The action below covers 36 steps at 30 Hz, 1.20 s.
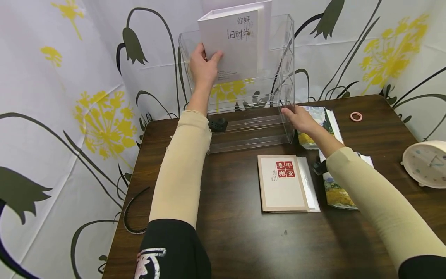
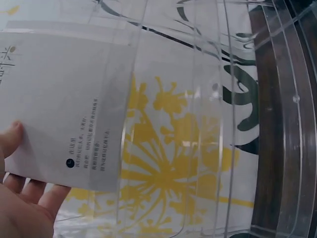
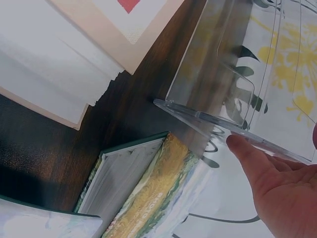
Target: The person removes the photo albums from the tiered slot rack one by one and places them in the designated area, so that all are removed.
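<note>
Head view: the left hand (image 1: pixel 204 69) pinches one white album (image 1: pixel 238 52), right hand (image 1: pixel 302 119) grips one clear rack (image 1: pixel 251 143), three books (image 1: pixel 283 193) nearby!

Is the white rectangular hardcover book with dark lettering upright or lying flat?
The white book is upright: its lettered cover faces the head camera, lines roughly level, the left grip on its side.

Round clock (image 1: pixel 426 164), pink ring (image 1: pixel 356 120)

The white book (image 1: pixel 233 52) reads 你好 旧时光 — smaller lines (image 2: pixel 93 136) below mostly illegible — and the beige-bordered album (image 1: pixel 282 193) bears 平安喜樂 in red squares (image 1: pixel 289 173).
</note>
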{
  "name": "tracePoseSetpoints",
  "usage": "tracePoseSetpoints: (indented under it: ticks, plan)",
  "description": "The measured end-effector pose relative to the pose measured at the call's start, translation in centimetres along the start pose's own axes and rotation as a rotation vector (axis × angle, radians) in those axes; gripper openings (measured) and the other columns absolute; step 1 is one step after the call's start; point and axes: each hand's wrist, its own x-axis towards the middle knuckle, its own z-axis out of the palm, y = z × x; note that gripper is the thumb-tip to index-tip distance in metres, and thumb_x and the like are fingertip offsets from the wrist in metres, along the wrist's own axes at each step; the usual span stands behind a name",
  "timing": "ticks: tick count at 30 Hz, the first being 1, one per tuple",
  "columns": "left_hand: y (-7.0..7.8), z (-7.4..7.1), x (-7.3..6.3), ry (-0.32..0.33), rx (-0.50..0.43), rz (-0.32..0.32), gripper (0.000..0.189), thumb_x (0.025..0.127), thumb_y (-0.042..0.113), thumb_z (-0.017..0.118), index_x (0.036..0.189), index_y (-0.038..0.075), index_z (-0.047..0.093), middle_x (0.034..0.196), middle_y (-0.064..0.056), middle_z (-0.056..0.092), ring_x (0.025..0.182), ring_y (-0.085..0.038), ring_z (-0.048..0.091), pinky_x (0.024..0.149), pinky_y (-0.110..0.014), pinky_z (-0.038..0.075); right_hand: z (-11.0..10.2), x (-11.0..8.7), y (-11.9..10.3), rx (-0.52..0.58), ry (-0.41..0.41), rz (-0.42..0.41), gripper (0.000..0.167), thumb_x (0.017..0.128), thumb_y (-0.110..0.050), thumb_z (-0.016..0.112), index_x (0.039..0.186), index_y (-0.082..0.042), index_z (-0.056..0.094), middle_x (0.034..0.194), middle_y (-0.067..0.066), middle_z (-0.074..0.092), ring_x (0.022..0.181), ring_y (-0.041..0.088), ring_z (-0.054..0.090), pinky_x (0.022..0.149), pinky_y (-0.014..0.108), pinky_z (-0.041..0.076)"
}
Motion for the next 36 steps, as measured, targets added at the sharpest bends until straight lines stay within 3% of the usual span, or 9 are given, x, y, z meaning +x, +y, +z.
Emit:
tracePoseSetpoints:
  ticks: [4, 8, 15, 20, 24, 29, 32, 36]
  plan:
    - [-0.1, 0.1, 0.1, -0.026, -0.07, 0.043, 0.03, 0.091, 0.013, 0.071, 0.118, 0.009, 0.058, 0.121, -0.004, 0.066, 0.111, -0.011, 0.06, 0.095, -0.021, 0.045, -0.1, -0.4, -0.7, 0.004, -0.005, 0.02, 0.059, 0.107, -0.041, 0.037, 0.142, 0.007, 0.04, 0.125, 0.031, 0.05, 0.104, 0.043, 0.053, 0.088, 0.051, 0.047]
    - [0.0, 0.0, 0.1, -0.06, -0.1, 0.135, 0.029, 0.09, 0.006, 0.07, 0.117, 0.007, 0.056, 0.121, -0.006, 0.066, 0.112, -0.012, 0.06, 0.097, -0.024, 0.045, -0.1, -0.6, -1.1, 0.011, -0.016, 0.036, 0.059, 0.107, -0.04, 0.037, 0.142, 0.007, 0.04, 0.135, 0.032, 0.046, 0.118, 0.044, 0.048, 0.101, 0.056, 0.039]
    - [1.5, 0.1, -0.4, -0.108, -0.192, 0.28, 0.029, 0.087, -0.001, 0.071, 0.11, 0.003, 0.054, 0.121, -0.009, 0.065, 0.114, -0.01, 0.058, 0.099, -0.024, 0.043, -0.1, -0.8, -1.0, 0.023, -0.022, 0.055, 0.062, 0.107, -0.041, 0.036, 0.145, 0.007, 0.037, 0.139, 0.032, 0.043, 0.119, 0.045, 0.048, 0.1, 0.056, 0.041]
    - [2.6, -1.2, -1.1, -0.09, -0.304, 0.387, 0.026, 0.09, -0.002, 0.066, 0.108, 0.002, 0.05, 0.116, -0.013, 0.064, 0.113, -0.016, 0.06, 0.099, -0.026, 0.045, -0.1, -0.8, -1.2, 0.023, -0.028, 0.056, 0.063, 0.106, -0.044, 0.036, 0.145, 0.006, 0.036, 0.137, 0.031, 0.044, 0.114, 0.045, 0.05, 0.096, 0.055, 0.043]
    - [4.0, -3.0, -3.2, -0.08, -0.393, 0.41, 0.024, 0.093, -0.004, 0.061, 0.111, 0.001, 0.046, 0.109, -0.013, 0.061, 0.107, -0.021, 0.062, 0.094, -0.03, 0.05, -0.2, -0.7, -1.4, 0.014, -0.03, 0.042, 0.062, 0.106, -0.043, 0.035, 0.145, 0.006, 0.037, 0.135, 0.031, 0.045, 0.109, 0.045, 0.051, 0.093, 0.054, 0.044]
    - [5.2, -5.5, -6.9, -0.091, -0.472, 0.376, 0.022, 0.095, -0.004, 0.057, 0.112, 0.001, 0.044, 0.107, -0.012, 0.059, 0.105, -0.024, 0.063, 0.091, -0.035, 0.052, -0.2, -0.8, -1.6, 0.023, -0.036, 0.045, 0.062, 0.107, -0.042, 0.035, 0.145, 0.006, 0.036, 0.135, 0.031, 0.045, 0.109, 0.046, 0.051, 0.092, 0.054, 0.045]
    - [4.7, -6.8, -9.2, -0.104, -0.481, 0.389, 0.024, 0.093, -0.008, 0.056, 0.113, -0.001, 0.045, 0.108, -0.015, 0.059, 0.105, -0.028, 0.062, 0.09, -0.039, 0.052, -0.3, -0.8, -1.6, 0.028, -0.043, 0.045, 0.064, 0.106, -0.044, 0.035, 0.145, 0.007, 0.036, 0.135, 0.032, 0.045, 0.109, 0.046, 0.051, 0.092, 0.053, 0.045]
    - [2.3, -8.4, -12.2, -0.123, -0.43, 0.44, 0.026, 0.091, -0.009, 0.058, 0.112, -0.001, 0.046, 0.108, -0.015, 0.06, 0.1, -0.029, 0.062, 0.084, -0.04, 0.054, -0.4, -1.0, -1.5, 0.02, -0.047, 0.041, 0.065, 0.106, -0.045, 0.035, 0.144, 0.007, 0.037, 0.135, 0.032, 0.045, 0.108, 0.047, 0.052, 0.091, 0.053, 0.046]
